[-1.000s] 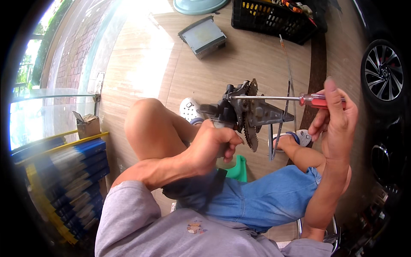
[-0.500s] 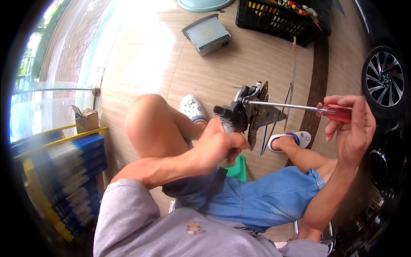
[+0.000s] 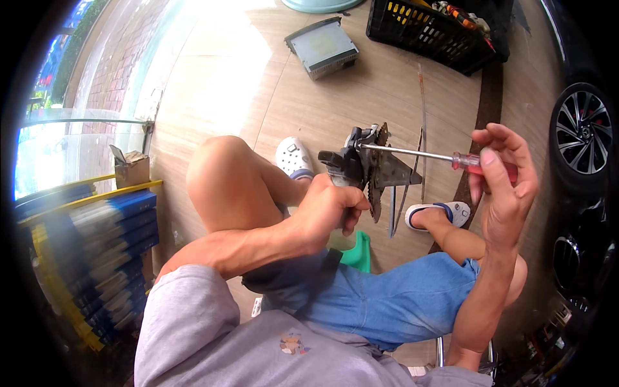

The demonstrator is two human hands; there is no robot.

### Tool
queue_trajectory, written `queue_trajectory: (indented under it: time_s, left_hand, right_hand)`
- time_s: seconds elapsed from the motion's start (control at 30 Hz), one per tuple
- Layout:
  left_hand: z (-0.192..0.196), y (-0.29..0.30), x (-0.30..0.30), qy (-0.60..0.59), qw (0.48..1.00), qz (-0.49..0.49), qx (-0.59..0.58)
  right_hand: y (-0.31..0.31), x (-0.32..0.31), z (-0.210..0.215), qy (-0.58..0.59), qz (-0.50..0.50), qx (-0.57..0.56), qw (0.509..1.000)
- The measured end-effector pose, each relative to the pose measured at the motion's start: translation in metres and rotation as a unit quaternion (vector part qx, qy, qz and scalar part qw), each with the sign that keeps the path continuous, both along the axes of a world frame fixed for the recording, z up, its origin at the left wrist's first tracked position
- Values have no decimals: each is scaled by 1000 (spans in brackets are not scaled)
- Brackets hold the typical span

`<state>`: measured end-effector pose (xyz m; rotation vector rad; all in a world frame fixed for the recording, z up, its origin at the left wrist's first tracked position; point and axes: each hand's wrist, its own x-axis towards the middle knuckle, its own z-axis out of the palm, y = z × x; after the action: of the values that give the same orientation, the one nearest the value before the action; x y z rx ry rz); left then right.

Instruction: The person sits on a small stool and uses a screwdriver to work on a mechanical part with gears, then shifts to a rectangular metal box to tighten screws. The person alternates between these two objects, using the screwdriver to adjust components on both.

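Observation:
My left hand [image 3: 332, 208] is wrapped round the grip of a dark power tool [image 3: 348, 166] with a toothed blade [image 3: 374, 193] on its side, seen nearly edge-on. A grey pointed metal plate [image 3: 401, 170] juts out to the right of the blade. In my right hand [image 3: 506, 184] is a screwdriver [image 3: 419, 153] with a clear red handle, held loosely between thumb and fingers. Its long shank lies almost level, and the tip meets the upper part of the tool. What the tip sits in is too small to make out.
On the tiled floor ahead lies a grey metal box [image 3: 322, 48]. A black crate [image 3: 432, 32] of tools stands at the far right. To the left is a rack of blue boxes [image 3: 129, 251]; at right, a car wheel [image 3: 583, 129]. A green plastic piece [image 3: 358, 253] shows below my left hand.
My right hand and the screwdriver have shifted left and slightly up, and its fingers have loosened and spread round the handle. The tool has moved a little left in my left hand.

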<state>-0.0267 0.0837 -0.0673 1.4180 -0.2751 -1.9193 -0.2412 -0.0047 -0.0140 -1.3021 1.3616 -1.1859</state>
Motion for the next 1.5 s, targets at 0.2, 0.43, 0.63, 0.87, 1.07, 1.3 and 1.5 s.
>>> queue_trajectory:
  time_s: [0.2,0.43,0.63,0.87,1.07,1.3,1.5]
  left_hand:
    - [-9,-1,5,-1,998,43,55]
    - [-14,-1,7,-1,997,44,69]
    - [-12,1,7,-2,998,36,59]
    - [-10,1,6,-14,997,41,66]
    - [-8,2,5,-4,997,40,63]
    - [-11,3,5,-9,997,39,60]
    - [-12,3,6,-12,997,39,60]
  right_hand:
    - [-9,-1,-1,-62,92,194,975]
    - [-13,2,-18,-109,90,174,975]
    - [-9,15,-20,-53,26,48,997]
    - [-14,7,-21,-77,45,167,982]
    - [-14,15,-28,-106,5,24,994]
    - [-13,14,-23,-90,47,79,992]
    - [-15,10,-26,-92,60,103,989]
